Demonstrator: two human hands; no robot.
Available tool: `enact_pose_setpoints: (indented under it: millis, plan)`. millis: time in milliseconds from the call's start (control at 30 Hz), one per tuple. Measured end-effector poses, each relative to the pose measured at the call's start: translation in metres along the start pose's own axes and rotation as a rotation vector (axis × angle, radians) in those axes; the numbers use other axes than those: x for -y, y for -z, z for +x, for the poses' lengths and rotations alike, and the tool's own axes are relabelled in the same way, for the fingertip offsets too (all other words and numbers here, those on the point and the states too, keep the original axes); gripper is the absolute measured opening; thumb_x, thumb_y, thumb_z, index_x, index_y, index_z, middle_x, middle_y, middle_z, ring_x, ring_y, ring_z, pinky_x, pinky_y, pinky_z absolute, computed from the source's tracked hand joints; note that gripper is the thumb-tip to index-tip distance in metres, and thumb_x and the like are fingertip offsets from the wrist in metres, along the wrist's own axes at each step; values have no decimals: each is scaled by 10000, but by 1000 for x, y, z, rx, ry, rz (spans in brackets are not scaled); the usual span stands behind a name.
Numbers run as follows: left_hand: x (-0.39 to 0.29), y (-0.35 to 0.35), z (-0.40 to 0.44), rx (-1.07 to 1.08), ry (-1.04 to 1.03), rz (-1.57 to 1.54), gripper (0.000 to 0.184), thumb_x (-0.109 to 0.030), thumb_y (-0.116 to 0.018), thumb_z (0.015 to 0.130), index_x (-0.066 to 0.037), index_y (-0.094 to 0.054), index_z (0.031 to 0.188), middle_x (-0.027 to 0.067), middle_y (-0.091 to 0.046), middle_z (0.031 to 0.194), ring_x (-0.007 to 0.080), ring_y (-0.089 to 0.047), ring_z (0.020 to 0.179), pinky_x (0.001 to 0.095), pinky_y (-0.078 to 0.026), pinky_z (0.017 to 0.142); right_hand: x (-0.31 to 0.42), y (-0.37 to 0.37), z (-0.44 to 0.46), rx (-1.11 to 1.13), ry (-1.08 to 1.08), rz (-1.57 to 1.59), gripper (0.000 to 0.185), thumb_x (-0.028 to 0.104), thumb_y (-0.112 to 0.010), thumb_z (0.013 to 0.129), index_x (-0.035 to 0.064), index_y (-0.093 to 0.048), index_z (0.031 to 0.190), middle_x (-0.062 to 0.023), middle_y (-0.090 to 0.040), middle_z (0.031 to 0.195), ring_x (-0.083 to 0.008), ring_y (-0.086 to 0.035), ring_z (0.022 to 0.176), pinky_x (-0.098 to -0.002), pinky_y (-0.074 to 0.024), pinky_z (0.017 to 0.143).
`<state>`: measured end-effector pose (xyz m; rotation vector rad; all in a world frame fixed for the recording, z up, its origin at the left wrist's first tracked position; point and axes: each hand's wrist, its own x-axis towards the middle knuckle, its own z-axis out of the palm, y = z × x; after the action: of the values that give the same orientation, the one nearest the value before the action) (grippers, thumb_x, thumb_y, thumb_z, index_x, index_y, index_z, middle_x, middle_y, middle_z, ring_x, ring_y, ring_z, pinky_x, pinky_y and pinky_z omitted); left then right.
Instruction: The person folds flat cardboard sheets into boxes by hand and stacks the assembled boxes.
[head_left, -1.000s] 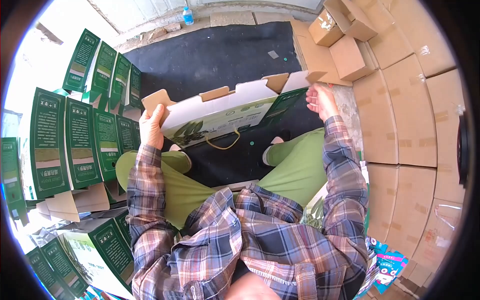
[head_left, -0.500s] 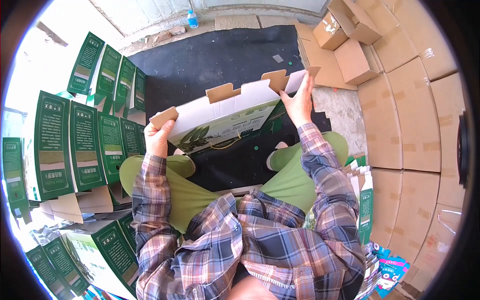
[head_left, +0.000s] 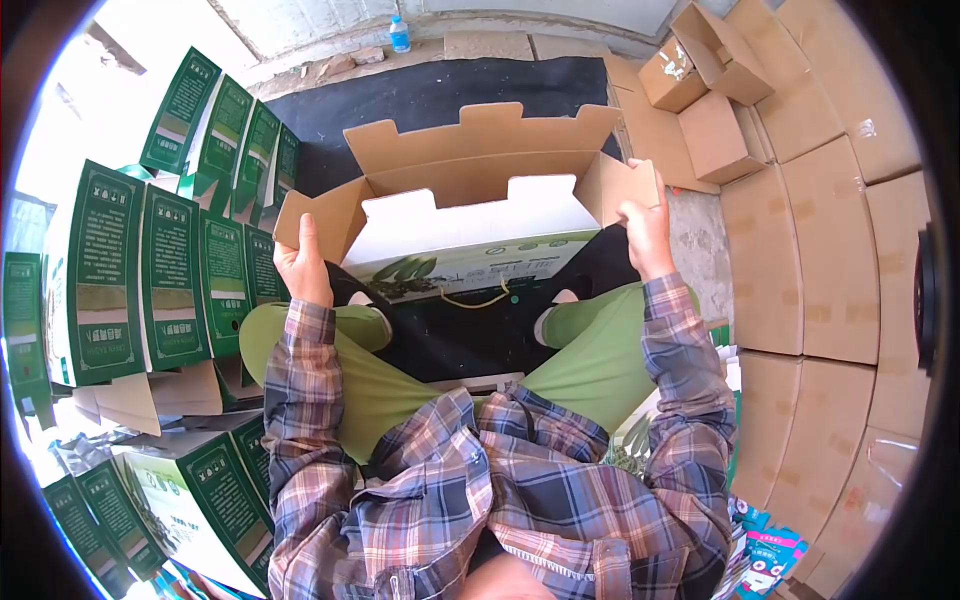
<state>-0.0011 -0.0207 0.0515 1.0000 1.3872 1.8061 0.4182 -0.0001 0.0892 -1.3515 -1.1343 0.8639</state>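
Observation:
A printed carton (head_left: 470, 226) stands open-topped between my knees, brown inside, with white front flaps and a green and white printed face. A yellow cord handle (head_left: 470, 304) hangs on that face. My left hand (head_left: 303, 268) grips the left end flap, thumb up on its brown inner side. At the opposite end, my right hand (head_left: 648, 232) pinches the right end flap. The notched back flap (head_left: 480, 132) stands up behind the opening. The carton's bottom is hidden.
Rows of green printed cartons (head_left: 108, 270) stand on my left. Brown cardboard boxes (head_left: 830, 230) are stacked on the right, with opened small boxes (head_left: 718, 135) at the far right. Black sheeting (head_left: 430, 90) covers the floor. A blue water bottle (head_left: 400, 36) stands by the wall.
The carton has gone from flattened to spread open, its back panel swinging away and its brown inside now showing. My right hand has moved right and down; my left hand shifted slightly left.

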Motion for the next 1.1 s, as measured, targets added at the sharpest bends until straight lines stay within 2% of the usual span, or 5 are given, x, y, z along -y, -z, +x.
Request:
enact_pose_setpoints:
  millis: [300, 567, 900, 967, 1100]
  plan:
    - [4, 9, 15, -90, 96, 72, 336, -116, -563, 903, -62, -495, 1228, 51, -589, 1015, 97, -606, 772, 219, -509, 566, -5, 5, -10, 214, -355, 323, 455, -17, -448, 815, 82, -413, 1258, -133, -506, 1196, -264, -593, 1021, -435, -549, 799]
    - [-22, -11, 17, 124, -616, 1398, 693, 24, -616, 715, -134, -400, 1355, 120, -398, 1335, 310, -414, 1185, 425, -337, 1004, -4, 14, -18, 231, -406, 352, 438, -21, -446, 807, 80, -429, 1233, -117, -514, 1171, -246, -592, 1017, -419, -562, 777]
    - [-26, -21, 13, 681, -665, 964, 395, -84, -713, 598, -107, -672, 989, 42, -593, 857, 240, -555, 931, 470, -274, 1053, -11, 27, -26, 243, -408, 390, 482, -9, -474, 795, 84, -423, 1265, -98, -509, 1176, -232, -581, 1032, -408, -554, 794]
    - [-19, -15, 8, 797, -232, 759, 374, -73, -697, 602, -90, -676, 975, 55, -604, 849, 257, -568, 901, 457, -284, 1048, -12, 28, -26, 246, -403, 395, 486, -9, -476, 798, 86, -422, 1272, -94, -507, 1180, -227, -576, 1040, -404, -553, 796]
    - [-11, -9, 9, 945, -421, 961, 550, -461, -748, 632, -71, -670, 1012, 81, -633, 936, 265, -580, 954, 467, -257, 1063, -3, 18, -31, 245, -341, 241, 539, 84, -553, 820, 83, -383, 1332, -105, -471, 1240, -221, -531, 1111, -369, -523, 830]
